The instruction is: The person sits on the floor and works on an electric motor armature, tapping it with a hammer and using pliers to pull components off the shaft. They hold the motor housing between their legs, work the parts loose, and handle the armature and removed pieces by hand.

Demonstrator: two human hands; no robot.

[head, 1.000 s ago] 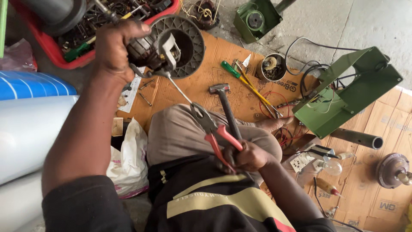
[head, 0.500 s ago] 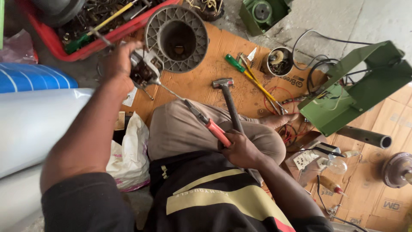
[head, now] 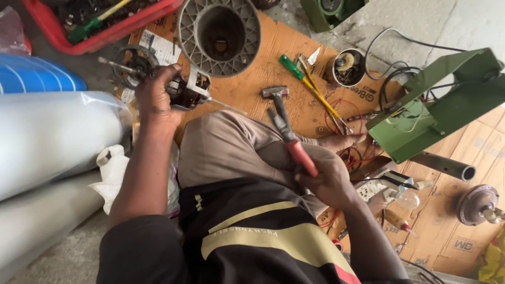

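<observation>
In the upper left of the frame, the left hand [head: 155, 97] is closed tight around a small motor [head: 185, 90] with a thin metal rod sticking out toward the right. The motor sits just above the person's bent knee, over the brown cardboard sheet [head: 273, 52] on the floor. Low in the middle of the frame, the right hand [head: 329, 179] is wrapped around the red handles of a pair of pliers [head: 290, 138]. The pliers point up toward a hammer [head: 276, 97] that lies flat on the cardboard.

The fingers cover much of the motor, so its shape is hard to make out. The nose of the pliers lies over the hammer's handle, and I cannot tell if the nose is open or closed. The red tray [head: 108, 31] at the top left is cut off by the frame edge. So is the round grey fan housing [head: 218, 34] beside it.

Half a second ago, the left hand was higher up, close to the red tray, and the motor was next to the grey housing. Now the hand and motor have come down closer to the knee. The right hand has kept its grip on the pliers in about the same spot. The whole view has slid, so the tray and housing sit nearer the top edge.
</observation>
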